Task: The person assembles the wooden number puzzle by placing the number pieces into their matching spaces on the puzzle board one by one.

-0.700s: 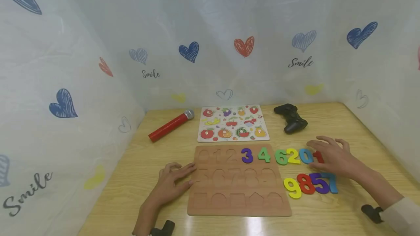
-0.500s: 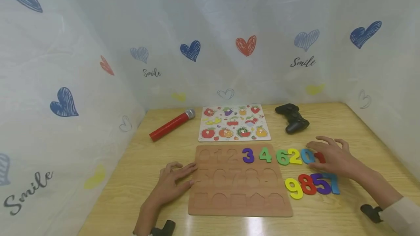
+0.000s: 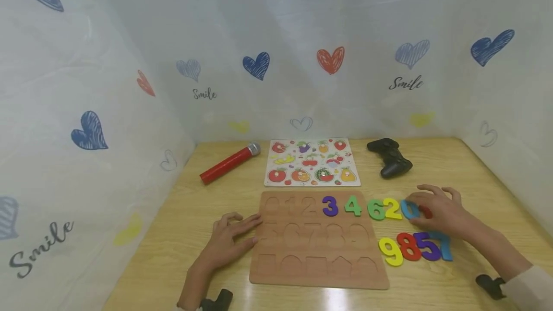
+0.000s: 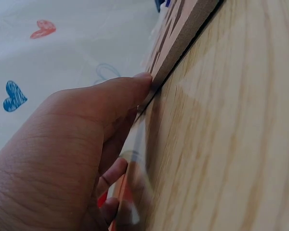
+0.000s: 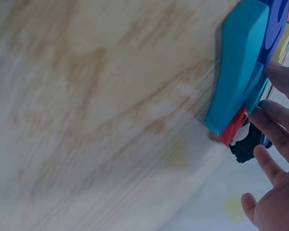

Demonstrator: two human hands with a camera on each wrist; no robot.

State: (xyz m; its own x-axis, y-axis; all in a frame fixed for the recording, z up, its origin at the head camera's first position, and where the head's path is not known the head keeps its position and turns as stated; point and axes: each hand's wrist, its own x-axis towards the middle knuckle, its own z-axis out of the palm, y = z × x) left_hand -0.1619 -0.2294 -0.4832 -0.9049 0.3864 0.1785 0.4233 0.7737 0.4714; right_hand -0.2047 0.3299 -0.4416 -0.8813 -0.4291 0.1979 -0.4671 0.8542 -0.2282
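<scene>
My right hand (image 3: pixel 442 212) is over the upper row of number pieces, thumb and forefinger pinching the blue number 0 (image 3: pixel 408 209). The red number 1 (image 3: pixel 426 212) shows partly beneath its fingers. In the right wrist view, the fingertips (image 5: pixel 256 114) meet a blue edge behind the larger blue number 7 (image 5: pixel 238 62). My left hand (image 3: pixel 226 242) lies with loosely extended fingers against the left edge of the brown wooden puzzle board (image 3: pixel 276 272). Its thumb (image 4: pixel 142 79) touches the board's side in the left wrist view. The purple 3 (image 3: pixel 330 206) and green 4 (image 3: pixel 353 206) lie in the board's top row.
Right of the board lie the green 6 (image 3: pixel 376 209), yellow 2 (image 3: pixel 392 209), yellow 9 (image 3: pixel 390 252), red 8 (image 3: pixel 408 247) and purple 5 (image 3: pixel 427 246). Behind are a red microphone (image 3: pixel 229 163), a fruit puzzle (image 3: pixel 312 162) and a black game controller (image 3: pixel 390 158).
The head view has shifted slightly. My right thumb and forefinger have come down closer around the blue 0 and cover more of it. My left hand stays at the board's edge.
</scene>
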